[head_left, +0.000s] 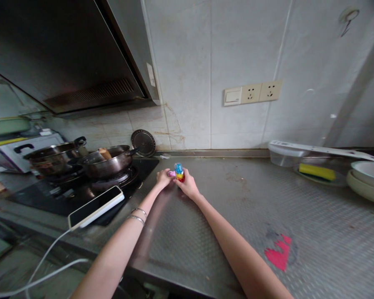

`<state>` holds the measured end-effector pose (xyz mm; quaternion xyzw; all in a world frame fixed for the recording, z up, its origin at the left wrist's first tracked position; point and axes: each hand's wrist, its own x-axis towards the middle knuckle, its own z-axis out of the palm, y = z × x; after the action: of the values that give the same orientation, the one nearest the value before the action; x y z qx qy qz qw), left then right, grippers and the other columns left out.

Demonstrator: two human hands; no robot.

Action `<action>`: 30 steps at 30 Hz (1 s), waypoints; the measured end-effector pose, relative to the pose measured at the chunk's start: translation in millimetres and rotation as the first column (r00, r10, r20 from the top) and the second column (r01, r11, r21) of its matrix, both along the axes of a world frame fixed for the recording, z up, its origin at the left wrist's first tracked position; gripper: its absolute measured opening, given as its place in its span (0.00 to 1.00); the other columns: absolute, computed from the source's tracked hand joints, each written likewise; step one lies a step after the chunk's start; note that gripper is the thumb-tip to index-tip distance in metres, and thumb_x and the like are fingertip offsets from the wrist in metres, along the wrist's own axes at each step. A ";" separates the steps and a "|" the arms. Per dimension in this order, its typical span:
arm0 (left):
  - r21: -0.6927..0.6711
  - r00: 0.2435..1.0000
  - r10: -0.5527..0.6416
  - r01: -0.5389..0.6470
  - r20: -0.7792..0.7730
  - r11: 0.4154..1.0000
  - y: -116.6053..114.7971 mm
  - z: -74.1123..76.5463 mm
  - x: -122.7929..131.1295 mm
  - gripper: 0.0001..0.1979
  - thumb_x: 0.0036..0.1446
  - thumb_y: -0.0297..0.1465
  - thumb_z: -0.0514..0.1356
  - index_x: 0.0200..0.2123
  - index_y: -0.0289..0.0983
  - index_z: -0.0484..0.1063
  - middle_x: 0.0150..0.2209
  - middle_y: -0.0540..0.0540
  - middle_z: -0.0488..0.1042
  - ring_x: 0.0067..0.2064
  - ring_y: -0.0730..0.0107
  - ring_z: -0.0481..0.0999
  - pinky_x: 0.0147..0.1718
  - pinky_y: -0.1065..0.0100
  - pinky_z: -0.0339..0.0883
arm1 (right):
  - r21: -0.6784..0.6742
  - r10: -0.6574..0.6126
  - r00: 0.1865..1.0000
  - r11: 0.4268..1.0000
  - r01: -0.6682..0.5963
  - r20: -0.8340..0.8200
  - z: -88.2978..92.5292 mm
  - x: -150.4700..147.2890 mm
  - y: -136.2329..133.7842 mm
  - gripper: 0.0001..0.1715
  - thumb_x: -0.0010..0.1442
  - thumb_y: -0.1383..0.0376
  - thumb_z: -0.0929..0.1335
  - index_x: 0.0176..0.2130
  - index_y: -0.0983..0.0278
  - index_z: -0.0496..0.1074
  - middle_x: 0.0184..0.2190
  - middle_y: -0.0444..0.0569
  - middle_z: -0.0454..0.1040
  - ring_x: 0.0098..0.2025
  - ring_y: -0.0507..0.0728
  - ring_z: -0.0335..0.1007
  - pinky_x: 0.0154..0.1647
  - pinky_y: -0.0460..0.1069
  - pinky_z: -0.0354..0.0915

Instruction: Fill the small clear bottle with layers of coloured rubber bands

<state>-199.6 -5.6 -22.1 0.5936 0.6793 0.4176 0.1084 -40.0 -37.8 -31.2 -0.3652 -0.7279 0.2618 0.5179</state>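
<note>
My right hand is wrapped round a small clear jar with blue, yellow and red layers inside. Close against its left side, my left hand has its fingers closed on a small pink-purple thing, whose kind is too small to make out. Both hands are at the middle of the metal counter, with the arms stretched forward. The jar stands upright or nearly so; whether its base touches the counter is hidden by my fingers.
A phone with a white cable lies by the stove's edge. Two pots, one a saucepan, stand on the burners under a range hood. To the right are a plastic container, a yellow sponge and stacked bowls.
</note>
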 end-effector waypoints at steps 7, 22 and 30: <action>0.321 0.836 -0.184 0.009 0.518 0.947 -18.6 20.7 9.7 0.13 0.44 0.24 0.55 0.37 0.33 0.72 0.40 0.41 0.73 0.42 0.67 0.71 0.42 0.66 0.63 | -0.069 -0.003 0.999 0.998 0.007 0.048 0.2 0.6 4.4 0.27 0.44 0.54 0.69 0.41 0.63 0.59 0.31 0.48 0.71 0.31 0.55 0.67 0.32 0.49 0.62; 0.180 0.714 -0.076 -0.071 0.696 0.981 -50.2 39.5 -20.7 0.11 0.40 0.28 0.55 0.30 0.33 0.72 0.35 0.41 0.73 0.33 0.67 0.73 0.27 0.69 0.66 | -0.348 0.292 0.922 0.917 -0.194 0.256 79.7 26.7 6.4 0.25 0.40 0.57 0.72 0.39 0.64 0.68 0.28 0.48 0.71 0.23 0.51 0.64 0.12 0.42 0.60; 0.100 0.777 -0.095 0.041 0.622 0.994 -48.7 34.4 -15.2 0.10 0.41 0.28 0.55 0.29 0.33 0.72 0.33 0.41 0.74 0.32 0.68 0.73 0.26 0.71 0.65 | -0.224 0.175 0.962 0.966 -0.127 0.210 74.9 26.9 13.6 0.29 0.40 0.58 0.70 0.42 0.65 0.64 0.33 0.49 0.71 0.25 0.49 0.64 0.18 0.43 0.61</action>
<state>-214.7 -54.3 12.3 0.4494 0.5654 0.6139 0.3186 -13.1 -24.2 43.7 -0.3881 -0.7771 0.3317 0.3681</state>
